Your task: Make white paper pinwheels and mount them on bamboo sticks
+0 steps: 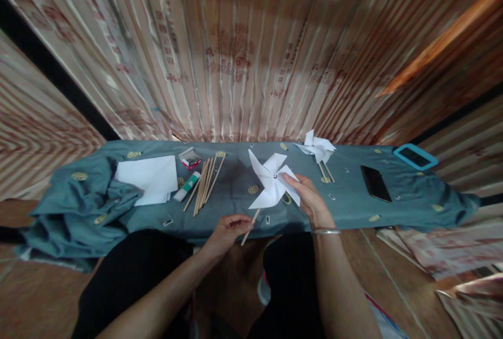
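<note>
While white paper sheets lie at the left of the cloth-covered surface, a glue stick, small open box and loose wooden sticks sit grouped beside them, probably for easy reach. At the near middle, the left hand pinches the stem of a white paper pinwheel, seemingly steadying it, and the partly closed right hand grips a blade, thumb in front, apparently stopping it turning. Farther right lie another pinwheel with two stems, a black phone and a blue-framed device, perhaps kept out of the way.
</note>
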{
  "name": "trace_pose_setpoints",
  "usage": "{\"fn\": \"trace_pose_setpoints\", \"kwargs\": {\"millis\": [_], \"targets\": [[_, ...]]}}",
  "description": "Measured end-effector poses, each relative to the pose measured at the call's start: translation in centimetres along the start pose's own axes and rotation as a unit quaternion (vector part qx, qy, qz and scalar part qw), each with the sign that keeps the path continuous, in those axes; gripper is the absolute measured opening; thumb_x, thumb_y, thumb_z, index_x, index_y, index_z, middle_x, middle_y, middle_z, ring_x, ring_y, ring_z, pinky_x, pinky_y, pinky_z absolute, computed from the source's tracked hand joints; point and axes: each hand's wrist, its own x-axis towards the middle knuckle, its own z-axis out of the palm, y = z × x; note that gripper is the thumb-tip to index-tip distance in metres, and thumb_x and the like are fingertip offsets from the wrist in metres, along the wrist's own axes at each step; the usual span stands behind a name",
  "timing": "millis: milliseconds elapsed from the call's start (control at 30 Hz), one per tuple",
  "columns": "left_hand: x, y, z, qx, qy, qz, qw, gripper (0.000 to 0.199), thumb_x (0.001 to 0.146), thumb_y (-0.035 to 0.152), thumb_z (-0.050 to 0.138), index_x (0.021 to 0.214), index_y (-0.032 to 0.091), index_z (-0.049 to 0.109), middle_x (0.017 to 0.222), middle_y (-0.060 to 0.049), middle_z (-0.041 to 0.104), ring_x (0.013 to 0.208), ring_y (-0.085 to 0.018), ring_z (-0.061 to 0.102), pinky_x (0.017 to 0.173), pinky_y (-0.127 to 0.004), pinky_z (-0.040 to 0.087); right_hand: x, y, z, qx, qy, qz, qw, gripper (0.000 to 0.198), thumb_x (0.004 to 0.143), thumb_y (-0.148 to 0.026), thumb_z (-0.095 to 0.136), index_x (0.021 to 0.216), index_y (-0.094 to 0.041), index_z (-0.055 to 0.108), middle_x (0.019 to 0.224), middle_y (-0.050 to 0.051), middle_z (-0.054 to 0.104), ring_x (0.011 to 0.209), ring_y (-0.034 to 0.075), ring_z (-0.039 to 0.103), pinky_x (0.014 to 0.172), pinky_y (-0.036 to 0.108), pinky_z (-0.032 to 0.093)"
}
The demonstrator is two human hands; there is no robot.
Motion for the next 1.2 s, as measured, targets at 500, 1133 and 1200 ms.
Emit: {"fn": "trace_pose_setpoints", "kwargs": {"millis": [500,1133,1200], "targets": [[-2.5,-3.3,0.5,-0.197,0.028,-0.135,0.971,0.048,0.032,0.038,0.094,0.068,0.014,0.073,0.066,-0.001,0.065,0.061,-0.008,0.054,0.064,-0.023,0.04,1.8,0.3,0.0,-0.444,0.071,-0.181,0.875,0.048,0.068,-0.058,0.071,0.095,-0.018,0.073,0.097,0.009,0.074,0.088,0.024,0.066,0.077,0.034,0.048],[-2.4,-5.2,0.5,-0.209,0.017,-0.162,0.964,0.044,0.04,0.04,0.092,0.069,0.014,0.071,0.066,0.0,0.063,0.061,-0.009,0.052,0.066,-0.024,0.038,7.2,-0.8,3.2,-0.75,-0.178,-0.093,0.631,0.031,0.063,-0.05,0.079,0.074,-0.021,0.073,0.076,0.007,0.074,0.076,0.024,0.068,0.062,0.028,0.041],[-2.4,-5.2,0.6,-0.213,0.024,-0.166,0.963,0.045,0.037,0.04,0.093,0.068,0.014,0.071,0.066,-0.001,0.064,0.061,-0.009,0.053,0.066,-0.025,0.039,7.5,-0.7,3.4,-0.751,-0.184,-0.094,0.627,0.031,0.06,-0.049,0.08,0.071,-0.021,0.073,0.075,0.009,0.074,0.076,0.025,0.068,0.063,0.029,0.042]]}}
